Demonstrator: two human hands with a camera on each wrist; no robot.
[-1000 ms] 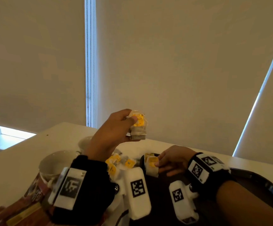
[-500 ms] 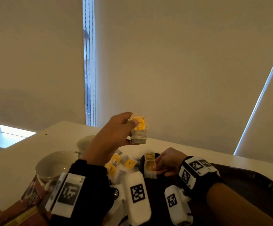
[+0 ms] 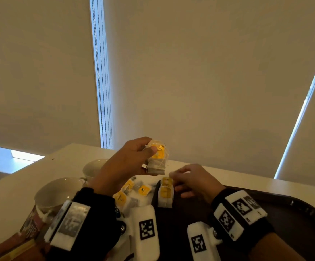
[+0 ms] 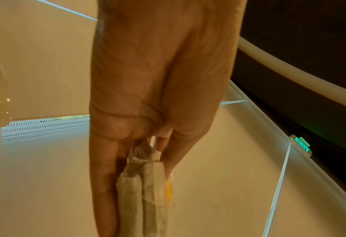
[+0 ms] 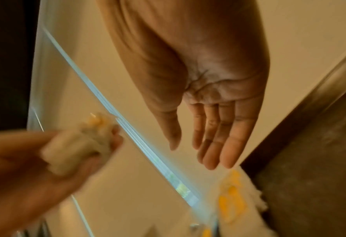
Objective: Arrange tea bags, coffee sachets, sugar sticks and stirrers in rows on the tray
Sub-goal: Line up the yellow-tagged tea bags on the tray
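Observation:
My left hand (image 3: pixel 149 157) is raised above the table and pinches a small bundle of tea bags (image 3: pixel 156 161) with yellow tags. The left wrist view shows the bundle of tea bags (image 4: pixel 147 192) between my thumb and fingers. A dark brown tray (image 3: pixel 266 213) lies on the right. At its far left corner lie placed tea bags (image 3: pixel 165 194) with yellow tags. My right hand (image 3: pixel 179 183) hovers just right of them. In the right wrist view my right hand (image 5: pixel 198 147) has straight fingers and holds nothing, with the placed tea bags (image 5: pixel 232 200) below it.
Loose tea bags (image 3: pixel 132 191) lie on the white table between the tray and two white cups (image 3: pixel 57 193) (image 3: pixel 92 167). Brown sachet packs (image 3: pixel 30 223) sit at the bottom left. Window blinds rise just behind the table's far edge.
My right hand set its tea bag down at the tray's far left corner, let go and opened. The left hand has stayed raised with its bundle.

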